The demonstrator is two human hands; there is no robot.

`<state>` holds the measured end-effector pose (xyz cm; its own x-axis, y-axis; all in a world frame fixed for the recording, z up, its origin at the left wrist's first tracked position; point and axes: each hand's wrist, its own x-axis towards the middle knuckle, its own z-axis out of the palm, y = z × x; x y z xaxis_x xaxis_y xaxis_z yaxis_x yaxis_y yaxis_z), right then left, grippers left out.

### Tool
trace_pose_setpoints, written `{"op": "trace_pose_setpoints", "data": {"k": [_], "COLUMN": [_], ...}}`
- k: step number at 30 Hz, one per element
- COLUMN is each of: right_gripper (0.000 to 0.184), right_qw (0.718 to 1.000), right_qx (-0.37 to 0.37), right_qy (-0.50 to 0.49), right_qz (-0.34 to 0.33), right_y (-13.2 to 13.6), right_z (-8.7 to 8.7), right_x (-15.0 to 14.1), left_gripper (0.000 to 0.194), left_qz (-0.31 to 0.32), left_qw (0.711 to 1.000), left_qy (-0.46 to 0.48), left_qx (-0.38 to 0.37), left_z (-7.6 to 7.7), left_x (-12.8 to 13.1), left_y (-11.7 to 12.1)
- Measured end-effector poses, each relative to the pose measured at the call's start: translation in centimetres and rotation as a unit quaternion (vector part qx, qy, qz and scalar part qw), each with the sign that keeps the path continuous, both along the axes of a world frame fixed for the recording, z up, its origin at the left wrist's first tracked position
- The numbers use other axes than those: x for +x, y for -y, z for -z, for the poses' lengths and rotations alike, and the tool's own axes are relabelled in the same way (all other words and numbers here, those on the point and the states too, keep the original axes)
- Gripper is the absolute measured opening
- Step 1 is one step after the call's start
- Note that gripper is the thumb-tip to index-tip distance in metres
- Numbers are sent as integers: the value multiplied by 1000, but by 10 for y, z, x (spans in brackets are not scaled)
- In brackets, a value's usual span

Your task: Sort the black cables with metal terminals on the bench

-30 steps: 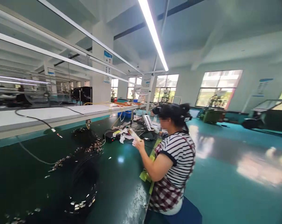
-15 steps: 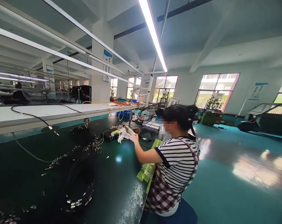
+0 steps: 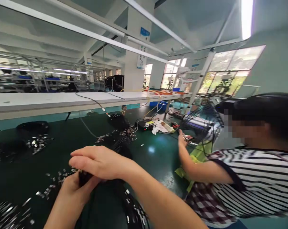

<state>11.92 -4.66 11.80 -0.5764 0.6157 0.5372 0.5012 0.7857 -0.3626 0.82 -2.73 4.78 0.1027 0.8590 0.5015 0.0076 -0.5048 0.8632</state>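
Observation:
My left hand (image 3: 73, 190) comes up from the bottom edge, its fingers curled under a black cable bundle (image 3: 117, 197). Over it, my right hand (image 3: 98, 161) reaches in from the right, fingers pressed together on the top of the same bundle. The bundle runs down toward me and carries several small metal connectors (image 3: 134, 216). Both hands are over the dark green bench (image 3: 62, 136), close to its near edge.
A co-worker in a striped shirt (image 3: 253, 181) sits at my right, one hand (image 3: 182, 140) out at a fan of black cables (image 3: 201, 127). More cable coils (image 3: 120, 122) and loose connectors (image 3: 38, 143) lie on the bench. A white shelf (image 3: 50, 100) runs along the back.
The view has swung left and down. My two hands have come into view, closed on the cable bundle. The co-worker now appears much nearer at the right.

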Motion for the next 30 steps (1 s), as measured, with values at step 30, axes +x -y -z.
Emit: {"op": "trace_pose_setpoints", "data": {"k": [30], "right_gripper": [11], "right_qw": [995], "right_qx": [-45], "right_qy": [-66], "right_qz": [66], "right_y": [-69], "right_z": [12], "right_x": [-22], "left_gripper": [39], "left_qz": [130], "left_qw": [981], "left_qy": [73], "left_qx": [-121], "left_z": [2], "left_x": [-22], "left_y": [-56]}}
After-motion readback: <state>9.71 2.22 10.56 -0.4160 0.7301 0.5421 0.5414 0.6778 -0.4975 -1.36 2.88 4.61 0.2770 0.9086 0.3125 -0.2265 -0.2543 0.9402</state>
